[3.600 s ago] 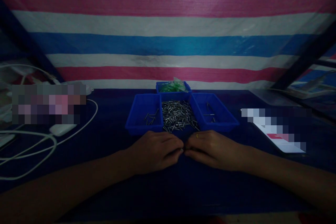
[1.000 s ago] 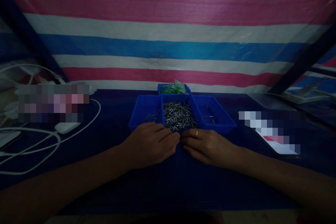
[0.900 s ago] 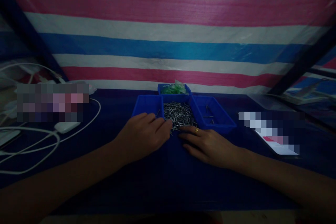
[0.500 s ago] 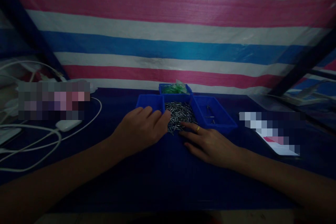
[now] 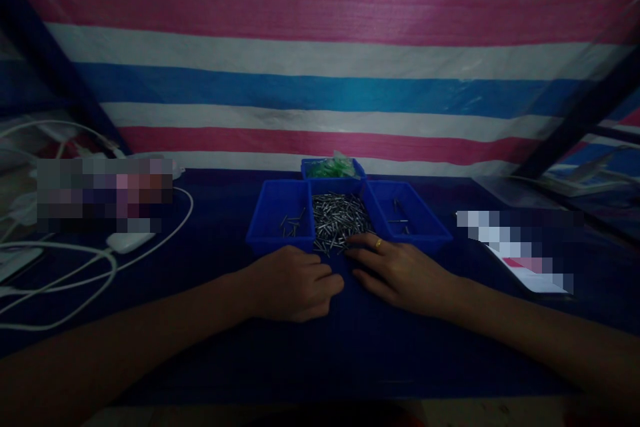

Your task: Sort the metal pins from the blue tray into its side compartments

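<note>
A heap of thin silvery metal pins (image 5: 340, 217) lies between two blue trays; their exact kind is too small to tell. Just in front of the left tray (image 5: 280, 210), which holds several pins, my left hand (image 5: 300, 283) rests with its fingers curled closed. What it holds, if anything, is hidden. My right hand (image 5: 395, 270) lies low with its fingers stretched out, the fingertips at the near right edge of the heap. It wears a yellow ring. A few pins also lie in the right tray (image 5: 407, 210).
Behind the heap stands another blue tray (image 5: 305, 167) with green things in clear plastic (image 5: 335, 165). White cables (image 5: 113, 267) and a white box-shaped plug (image 5: 131, 240) lie at left. A lit phone (image 5: 535, 277) lies at right. A striped sheet (image 5: 320, 97) hangs behind the table.
My left hand has moved back toward me and slightly right, away from the left tray's edge, uncovering the pins in that tray. My right hand has barely moved.
</note>
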{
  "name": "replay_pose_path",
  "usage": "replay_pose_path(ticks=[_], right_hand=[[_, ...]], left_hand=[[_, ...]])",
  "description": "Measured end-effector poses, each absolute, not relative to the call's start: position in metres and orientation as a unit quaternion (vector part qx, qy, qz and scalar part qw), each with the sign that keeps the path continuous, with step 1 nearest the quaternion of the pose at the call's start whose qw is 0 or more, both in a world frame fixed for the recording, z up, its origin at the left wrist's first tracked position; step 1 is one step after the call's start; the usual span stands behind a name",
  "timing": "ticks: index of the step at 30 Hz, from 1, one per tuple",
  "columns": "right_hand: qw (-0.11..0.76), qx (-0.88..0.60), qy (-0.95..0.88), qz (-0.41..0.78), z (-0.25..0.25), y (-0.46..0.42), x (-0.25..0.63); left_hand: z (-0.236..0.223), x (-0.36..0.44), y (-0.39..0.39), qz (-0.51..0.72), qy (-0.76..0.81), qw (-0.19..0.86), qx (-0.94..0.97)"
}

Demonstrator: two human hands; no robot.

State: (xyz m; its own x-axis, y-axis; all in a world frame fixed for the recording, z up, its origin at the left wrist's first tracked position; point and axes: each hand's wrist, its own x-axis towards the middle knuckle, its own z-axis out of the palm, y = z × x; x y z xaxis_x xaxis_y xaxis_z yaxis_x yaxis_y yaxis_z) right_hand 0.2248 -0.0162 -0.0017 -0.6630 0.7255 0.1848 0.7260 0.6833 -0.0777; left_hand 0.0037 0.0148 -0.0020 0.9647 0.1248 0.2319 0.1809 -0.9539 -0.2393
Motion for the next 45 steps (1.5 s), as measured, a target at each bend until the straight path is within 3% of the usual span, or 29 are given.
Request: replay_pose_path(ticks=[27, 45], right_hand=[[0.096, -0.395, -0.914, -0.005, -0.001, -0.016, 0.222], [0.1, -0.372, -0.923, -0.009, -0.001, -0.016, 0.224]], left_hand=[[-0.004, 0.009, 0.009, -0.089, -0.179, 0.107, -0.974], [-0.007, 0.009, 0.002, -0.094, -0.214, 0.159, -0.959]])
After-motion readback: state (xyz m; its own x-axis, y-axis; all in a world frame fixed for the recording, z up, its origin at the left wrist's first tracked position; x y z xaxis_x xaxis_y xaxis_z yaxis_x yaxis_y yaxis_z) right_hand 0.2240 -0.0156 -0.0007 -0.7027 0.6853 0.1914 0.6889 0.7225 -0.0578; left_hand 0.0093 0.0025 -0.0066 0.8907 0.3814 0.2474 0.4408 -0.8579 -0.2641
